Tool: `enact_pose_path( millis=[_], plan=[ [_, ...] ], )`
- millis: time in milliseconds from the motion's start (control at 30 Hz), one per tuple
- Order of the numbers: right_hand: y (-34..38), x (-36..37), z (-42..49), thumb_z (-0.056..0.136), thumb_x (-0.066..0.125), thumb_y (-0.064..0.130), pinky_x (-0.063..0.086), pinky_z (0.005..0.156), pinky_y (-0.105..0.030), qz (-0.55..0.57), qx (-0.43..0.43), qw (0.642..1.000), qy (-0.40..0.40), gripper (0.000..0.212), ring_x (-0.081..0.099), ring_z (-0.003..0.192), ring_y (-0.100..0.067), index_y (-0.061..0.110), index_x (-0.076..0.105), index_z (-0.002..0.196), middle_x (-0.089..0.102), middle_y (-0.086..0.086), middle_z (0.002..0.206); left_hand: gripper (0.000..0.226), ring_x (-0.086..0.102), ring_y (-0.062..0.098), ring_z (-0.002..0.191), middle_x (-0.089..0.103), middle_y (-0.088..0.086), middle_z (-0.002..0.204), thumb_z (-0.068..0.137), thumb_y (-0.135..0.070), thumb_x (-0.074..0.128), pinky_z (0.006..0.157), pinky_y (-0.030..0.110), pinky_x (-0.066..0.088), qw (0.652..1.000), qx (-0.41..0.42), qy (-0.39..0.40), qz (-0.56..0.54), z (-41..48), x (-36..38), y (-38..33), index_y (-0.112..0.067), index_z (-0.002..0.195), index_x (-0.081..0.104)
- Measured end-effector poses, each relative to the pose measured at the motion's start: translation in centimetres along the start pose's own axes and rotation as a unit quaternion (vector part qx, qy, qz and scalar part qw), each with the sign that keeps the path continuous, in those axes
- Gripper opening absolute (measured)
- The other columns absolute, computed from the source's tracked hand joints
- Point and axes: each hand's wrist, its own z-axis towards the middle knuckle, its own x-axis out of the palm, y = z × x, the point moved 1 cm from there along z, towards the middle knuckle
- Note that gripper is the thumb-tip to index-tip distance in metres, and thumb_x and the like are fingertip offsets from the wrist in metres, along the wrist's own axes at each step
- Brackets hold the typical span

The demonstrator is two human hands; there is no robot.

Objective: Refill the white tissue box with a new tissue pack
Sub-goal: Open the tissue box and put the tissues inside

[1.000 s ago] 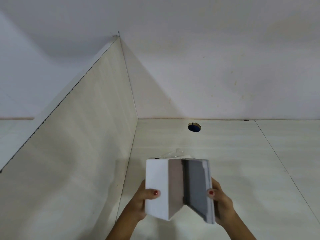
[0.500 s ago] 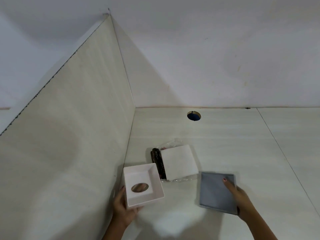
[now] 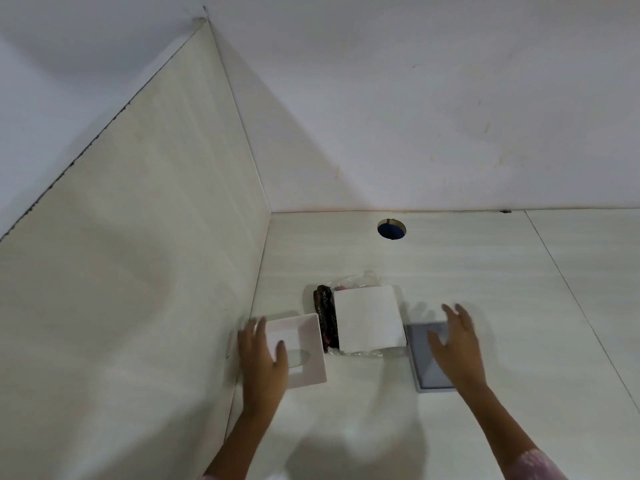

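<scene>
The white tissue box shell (image 3: 304, 355) lies open side up on the desk, its oval slot showing inside. My left hand (image 3: 263, 362) hovers over its left part, fingers spread, holding nothing. The grey base panel (image 3: 424, 362) lies flat to the right, partly under my right hand (image 3: 457, 344), which is also spread and empty. Between them sits the tissue pack (image 3: 369, 318), a white square stack in clear wrap with a dark patterned edge on its left.
A side partition (image 3: 145, 271) rises directly left of the box shell. The back wall (image 3: 415, 133) meets the desk (image 3: 519, 306) behind a round cable hole (image 3: 391, 229). A seam in the desk runs diagonally at the right.
The box, held up in both hands a second ago, was split into shell and grey base and set down. Both hands have since let go and lifted, moving inward over the parts.
</scene>
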Motion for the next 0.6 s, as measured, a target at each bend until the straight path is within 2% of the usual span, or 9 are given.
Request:
enact_pose_path(
  millis=[33,67,133,200,267,400,533,600],
  plan=[
    [0.6,0.5,0.0,0.084,0.059,0.011,0.034,0.106,-0.037,0.006,-0.027,0.999,0.021,0.053,0.038,0.131,-0.032,0.003,0.040,0.133,0.037,-0.019,0.145,0.046,0.029,0.028,0.137,0.043,0.017,0.140,0.084,-0.009,0.052,0.112,0.041,0.030,0.998,0.068,0.002,0.018,-0.1,0.5,-0.9,-0.003,0.129,0.042],
    [1.4,1.1,0.0,0.085,0.058,0.011,0.034,0.105,-0.035,0.016,-0.045,0.998,0.048,0.051,0.040,0.130,-0.031,0.003,0.040,0.132,0.042,-0.018,0.142,0.048,0.031,0.024,0.136,0.044,0.015,0.140,0.083,-0.009,0.052,0.112,0.033,0.029,0.992,0.119,0.026,0.020,-0.3,1.0,-2.3,-0.005,0.129,0.043],
    [2.9,2.1,0.2,0.086,0.057,0.014,0.035,0.102,-0.031,0.033,-0.064,0.992,0.104,0.055,0.043,0.127,-0.029,0.004,0.035,0.135,0.044,-0.016,0.141,0.043,0.047,0.023,0.125,0.053,0.011,0.132,0.082,-0.008,0.052,0.105,0.024,0.035,0.982,0.140,0.124,-0.011,-0.4,2.8,-4.7,-0.007,0.125,0.048],
    [3.8,3.3,0.2,0.086,0.056,0.017,0.034,0.103,-0.031,0.034,-0.054,0.986,0.152,0.062,0.040,0.129,-0.028,0.007,0.026,0.140,0.037,-0.014,0.145,0.042,0.052,0.027,0.116,0.053,0.014,0.129,0.082,-0.010,0.053,0.099,0.030,0.043,0.972,0.089,0.217,-0.022,0.0,4.9,-6.7,-0.006,0.123,0.047],
    [4.1,3.9,0.2,0.086,0.055,0.018,0.035,0.104,-0.034,0.040,-0.025,0.985,0.165,0.067,0.038,0.130,-0.028,0.010,0.020,0.142,0.035,-0.013,0.146,0.045,0.049,0.031,0.114,0.049,0.018,0.127,0.081,-0.015,0.053,0.095,0.035,0.044,0.966,0.006,0.259,0.018,1.0,7.2,-8.0,-0.001,0.123,0.042],
    [4.3,4.3,0.1,0.084,0.053,0.018,0.040,0.099,-0.035,0.046,-0.003,0.984,0.175,0.070,0.042,0.127,-0.028,0.015,0.015,0.143,0.035,-0.011,0.147,0.062,0.051,0.033,0.113,0.049,0.018,0.125,0.074,-0.030,0.059,0.090,0.036,0.046,0.950,-0.151,0.271,0.034,2.8,9.9,-9.3,0.000,0.124,0.038],
    [4.1,4.2,0.2,0.084,0.055,0.020,0.042,0.097,-0.034,0.055,-0.009,0.982,0.182,0.074,0.043,0.124,-0.027,0.016,0.011,0.144,0.035,-0.010,0.146,0.061,0.057,0.030,0.095,0.058,0.016,0.116,0.070,-0.031,0.067,0.077,0.032,0.048,0.924,-0.258,0.270,-0.082,4.4,10.5,-9.2,-0.001,0.119,0.047],
    [4.1,4.1,0.1,0.084,0.054,0.019,0.043,0.097,-0.034,0.063,-0.010,0.981,0.185,0.075,0.044,0.123,-0.026,0.015,0.010,0.144,0.035,-0.011,0.145,0.062,0.059,0.031,0.092,0.061,0.016,0.111,0.066,-0.034,0.071,0.076,0.033,0.049,0.901,-0.301,0.280,-0.139,4.8,10.4,-8.6,-0.001,0.115,0.051]
  ],
)
